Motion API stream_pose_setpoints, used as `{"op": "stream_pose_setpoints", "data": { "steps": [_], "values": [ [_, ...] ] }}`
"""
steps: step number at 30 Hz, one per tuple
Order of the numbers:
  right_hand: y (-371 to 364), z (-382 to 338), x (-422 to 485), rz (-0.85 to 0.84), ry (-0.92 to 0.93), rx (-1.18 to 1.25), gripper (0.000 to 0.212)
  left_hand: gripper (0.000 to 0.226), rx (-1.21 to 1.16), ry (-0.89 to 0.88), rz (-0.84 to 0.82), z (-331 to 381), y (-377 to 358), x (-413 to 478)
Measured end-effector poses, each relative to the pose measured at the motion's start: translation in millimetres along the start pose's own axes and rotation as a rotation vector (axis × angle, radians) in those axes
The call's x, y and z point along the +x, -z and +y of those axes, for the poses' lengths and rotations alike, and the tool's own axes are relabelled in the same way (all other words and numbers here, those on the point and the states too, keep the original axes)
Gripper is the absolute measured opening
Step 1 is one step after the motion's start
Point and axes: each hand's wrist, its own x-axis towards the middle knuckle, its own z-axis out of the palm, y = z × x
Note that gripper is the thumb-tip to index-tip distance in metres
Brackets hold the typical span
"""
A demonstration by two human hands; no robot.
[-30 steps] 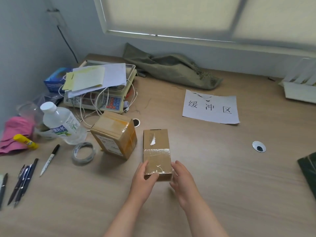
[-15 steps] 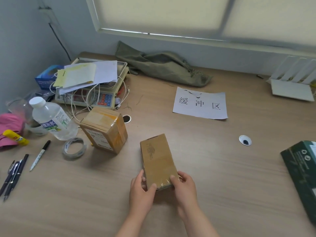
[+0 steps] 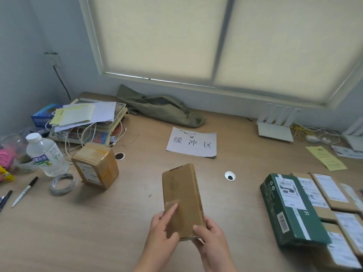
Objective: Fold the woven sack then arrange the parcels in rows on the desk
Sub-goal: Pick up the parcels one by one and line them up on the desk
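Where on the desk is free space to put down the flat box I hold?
Bare desk lies between the flat box and the green box, below the paper sign. The near-left corner below the tape roll is free. The far-left is crowded.

Flat brown parcel (image 3: 181, 201): lifted off the table, far end tilted up, since a second ago. My left grip (image 3: 164, 229) now lays its forefinger across the parcel's face; my right grip (image 3: 210, 235) clasps its near corner.

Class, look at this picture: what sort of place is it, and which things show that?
Probably a small parcel-sorting office. A wooden desk holds labelled cardboard parcels in rows, a white weighing scale with coloured keys, and a clear packing tape roll.
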Motion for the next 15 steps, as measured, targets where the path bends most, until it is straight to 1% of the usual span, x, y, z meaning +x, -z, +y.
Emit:
{"op": "stream_pose_setpoints", "data": {
  "steps": [2,5,8,11,12,13,15],
  "values": [
    [7,-16,-14,-0.035,0.024,0.022,0.023,0.071,-0.05,-0.034,-0.064,17,-9,-11],
    [12,-37,-32,-0.085,0.021,0.064,0.036,0.056,-0.176,-0.033,-0.147,40,-24,-19],
    [15,-51,-41,-0.106,0.04,0.047,0.045,0.061,-0.317,0.034,-0.16,52,-36,-19],
    [23,-52,-42,-0.116,0.134,-0.004,0.037,0.066,-0.519,0.024,-0.208,64,-41,-29],
    [25,-53,-43,-0.102,0.169,-0.03,0.04,0.069,-0.558,0.012,-0.236,69,-41,-34],
    [28,-53,-43,-0.09,0.206,-0.053,0.053,0.071,-0.591,-0.003,-0.262,72,-40,-38],
    [36,-55,-42,-0.053,0.255,-0.074,0.094,0.068,-0.66,-0.037,-0.29,75,-35,-39]
  ]
}}
